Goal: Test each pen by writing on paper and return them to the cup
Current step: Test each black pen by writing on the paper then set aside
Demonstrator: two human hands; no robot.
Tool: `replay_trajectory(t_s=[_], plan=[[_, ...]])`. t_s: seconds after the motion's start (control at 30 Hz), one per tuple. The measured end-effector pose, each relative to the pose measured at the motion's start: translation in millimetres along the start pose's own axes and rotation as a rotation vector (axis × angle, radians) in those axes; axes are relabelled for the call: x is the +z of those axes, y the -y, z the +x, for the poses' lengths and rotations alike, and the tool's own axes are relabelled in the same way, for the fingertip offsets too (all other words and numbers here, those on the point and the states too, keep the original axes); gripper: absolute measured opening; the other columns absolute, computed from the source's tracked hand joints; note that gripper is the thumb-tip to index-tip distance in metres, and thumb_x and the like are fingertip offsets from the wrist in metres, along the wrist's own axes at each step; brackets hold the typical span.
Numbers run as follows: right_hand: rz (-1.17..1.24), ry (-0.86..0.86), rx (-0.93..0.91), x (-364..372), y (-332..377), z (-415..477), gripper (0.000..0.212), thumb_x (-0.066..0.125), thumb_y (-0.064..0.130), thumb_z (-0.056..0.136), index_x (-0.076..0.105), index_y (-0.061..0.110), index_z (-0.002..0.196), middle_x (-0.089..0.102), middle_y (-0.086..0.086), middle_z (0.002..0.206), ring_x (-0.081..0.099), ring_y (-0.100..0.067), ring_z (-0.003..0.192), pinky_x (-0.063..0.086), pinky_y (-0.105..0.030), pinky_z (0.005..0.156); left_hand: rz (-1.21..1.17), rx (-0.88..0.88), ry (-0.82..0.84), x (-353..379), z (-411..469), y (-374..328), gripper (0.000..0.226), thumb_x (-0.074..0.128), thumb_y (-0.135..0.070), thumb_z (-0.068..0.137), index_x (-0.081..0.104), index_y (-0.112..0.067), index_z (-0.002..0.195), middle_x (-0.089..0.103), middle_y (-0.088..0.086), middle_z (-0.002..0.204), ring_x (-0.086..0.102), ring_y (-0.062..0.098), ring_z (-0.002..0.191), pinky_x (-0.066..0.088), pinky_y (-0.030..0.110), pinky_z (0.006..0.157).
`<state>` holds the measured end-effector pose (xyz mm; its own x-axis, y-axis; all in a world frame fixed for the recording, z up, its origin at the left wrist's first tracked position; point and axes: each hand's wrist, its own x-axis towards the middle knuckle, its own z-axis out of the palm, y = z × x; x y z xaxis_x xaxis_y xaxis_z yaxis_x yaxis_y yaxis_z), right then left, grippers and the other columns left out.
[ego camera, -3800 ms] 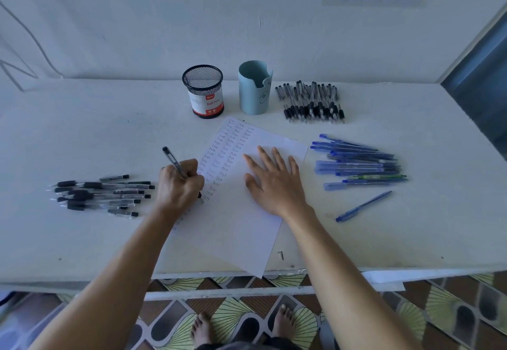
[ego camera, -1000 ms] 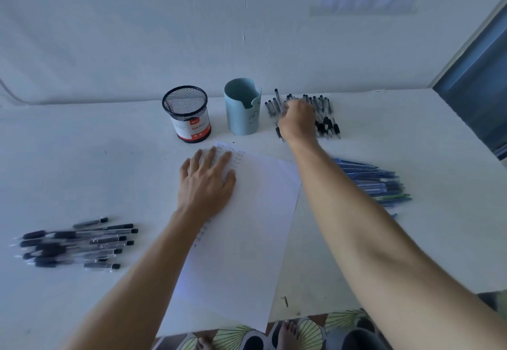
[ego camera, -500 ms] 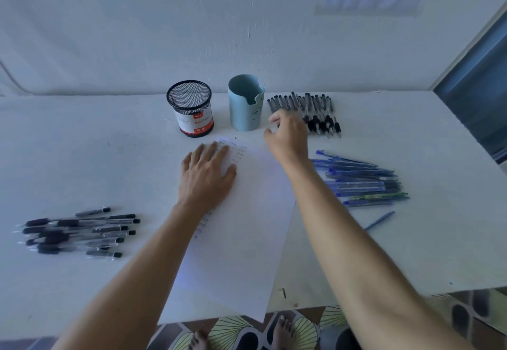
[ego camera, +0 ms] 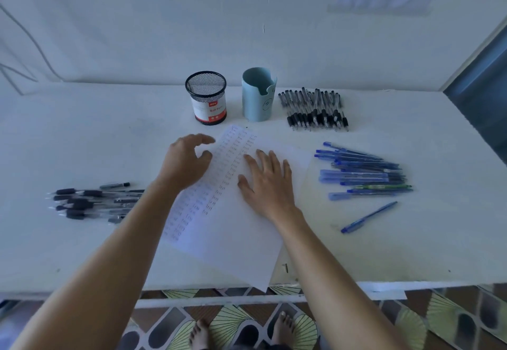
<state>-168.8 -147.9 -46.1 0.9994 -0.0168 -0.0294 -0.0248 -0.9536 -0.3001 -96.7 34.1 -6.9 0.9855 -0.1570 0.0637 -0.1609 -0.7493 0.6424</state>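
Two holders stand side by side at the back of the white desk (ego camera: 82, 135): a black mesh pen cup (ego camera: 206, 97) with a red-and-white label, and just to its right a pale blue cup (ego camera: 258, 98) with a notched rim. No pens show above either rim; their insides are not visible.

The black pens (ego camera: 315, 109) lie in a row right of the blue cup, long axes running front to back, dark grips toward the person. The blue pens (ego camera: 362, 171) are piled right of the paper (ego camera: 233, 226), lying left to right, with one loose blue pen (ego camera: 369, 217) angled below them. More black-gripped pens (ego camera: 93, 201) lie left to right at the left.

The right hand (ego camera: 267, 182) rests flat, fingers spread, on the paper. The left hand (ego camera: 186, 161) hovers at the paper's left edge, its grip loosely curled and holding nothing.
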Motion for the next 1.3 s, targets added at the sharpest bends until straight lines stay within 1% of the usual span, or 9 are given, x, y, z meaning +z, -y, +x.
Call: replay_trajectory(t_s=[0.13, 0.3, 0.5, 0.7, 0.87, 0.97, 1.07, 1.13, 1.3], plan=[[-0.015, -0.016, 0.003, 1.9, 0.9, -0.6, 0.059, 0.03, 0.047, 0.103, 0.02, 0.026, 0.157, 0.012, -0.005, 0.166, 0.002, -0.027, 0.153, -0.002, -0.051, 0.122, 0.318, -0.018, -0.095, -22.5, -28.6, 26.9, 0.023, 0.061, -0.017, 0.089, 0.072, -0.019, 0.109, 0.068, 0.004, 0.114, 0.051, 0.03, 0.116, 0.032, 0.044, 0.096], [-0.003, -0.029, 0.009, 2.9, 2.2, -1.4, 0.058, 0.031, 0.047, 0.102, 0.023, 0.026, 0.156, 0.014, -0.005, 0.166, 0.004, -0.027, 0.153, -0.002, -0.051, 0.122, 0.377, -0.172, -0.028, -48.6, -59.9, 51.0, 0.031, 0.067, -0.029, 0.084, 0.067, -0.029, 0.114, 0.057, 0.002, 0.129, 0.041, 0.03, 0.128, 0.026, 0.049, 0.105], [0.007, -0.041, 0.014, 1.8, 2.6, -1.6, 0.057, 0.033, 0.046, 0.101, 0.026, 0.026, 0.154, 0.016, -0.005, 0.165, 0.005, -0.027, 0.153, -0.001, -0.051, 0.122, 0.274, -0.081, 0.108, -60.3, -79.3, 67.2, 0.02, 0.072, -0.018, 0.082, 0.069, -0.03, 0.098, 0.056, -0.002, 0.118, 0.045, 0.027, 0.119, 0.032, 0.046, 0.103], [0.015, -0.011, 0.016, -1.2, 2.1, -1.1, 0.06, 0.034, 0.047, 0.101, 0.023, 0.027, 0.156, 0.013, -0.003, 0.166, 0.002, -0.025, 0.154, -0.003, -0.05, 0.122, 0.224, 0.14, -0.197, -52.4, -72.3, 71.1, 0.006, 0.071, -0.009, 0.09, 0.072, -0.012, 0.096, 0.071, 0.007, 0.1, 0.061, 0.036, 0.103, 0.044, 0.045, 0.09], [-0.028, 0.103, -0.029, -3.6, -8.5, -1.9, 0.069, 0.033, 0.055, 0.099, 0.009, 0.031, 0.159, -0.002, 0.002, 0.168, -0.009, -0.021, 0.154, -0.008, -0.047, 0.122, -0.164, 0.245, -0.487, -51.0, -72.0, 18.9, 0.014, 0.048, -0.019, 0.105, 0.047, -0.032, 0.105, 0.072, -0.006, 0.103, 0.066, 0.006, 0.098, 0.047, 0.023, 0.082], [-0.036, 0.118, -0.057, -6.3, -14.1, -1.1, 0.071, 0.033, 0.059, 0.098, 0.008, 0.033, 0.159, -0.002, 0.003, 0.168, -0.008, -0.02, 0.154, -0.007, -0.046, 0.123, -0.662, 0.206, -0.577, -43.9, -61.0, -10.8, 0.013, 0.037, -0.02, 0.107, 0.039, -0.03, 0.1, 0.064, -0.004, 0.083, 0.063, 0.021, 0.076, 0.058, 0.039, 0.081], [-0.057, 0.122, -0.08, -6.8, -16.4, -2.0, 0.072, 0.03, 0.062, 0.099, 0.005, 0.034, 0.159, -0.004, 0.003, 0.168, -0.008, -0.021, 0.154, -0.006, -0.046, 0.122, -1.278, -0.081, -0.384, -36.8, -53.6, -34.6, 0.017, 0.034, -0.028, 0.11, 0.043, -0.024, 0.096, 0.048, -0.004, 0.07, 0.041, 0.012, 0.047, 0.045, 0.025, 0.04], [-0.071, 0.103, -0.09, -4.5, -17.2, -5.0, 0.071, 0.027, 0.062, 0.099, 0.003, 0.034, 0.159, -0.006, 0.003, 0.168, -0.01, -0.021, 0.154, -0.008, -0.045, 0.122, -1.473, -0.279, -0.167, -28.9, -54.0, -40.3, 0.026, 0.036, -0.035, 0.108, 0.049, -0.025, 0.088, 0.042, -0.007, 0.063, 0.024, 0.007, 0.041, 0.019, 0.016, 0.036], [-0.043, 0.047, -0.082, -1.0, -15.5, -6.1, 0.071, 0.03, 0.06, 0.098, 0.009, 0.031, 0.159, -0.002, 0.003, 0.168, -0.008, -0.02, 0.154, -0.009, -0.044, 0.122, -1.567, -0.433, 0.02, -9.9, -60.4, -40.2, 0.027, 0.035, -0.021, 0.093, 0.06, -0.02, 0.085, 0.032, -0.005, 0.049, 0.016, 0.009, 0.036, 0.01, 0.017, 0.037]])
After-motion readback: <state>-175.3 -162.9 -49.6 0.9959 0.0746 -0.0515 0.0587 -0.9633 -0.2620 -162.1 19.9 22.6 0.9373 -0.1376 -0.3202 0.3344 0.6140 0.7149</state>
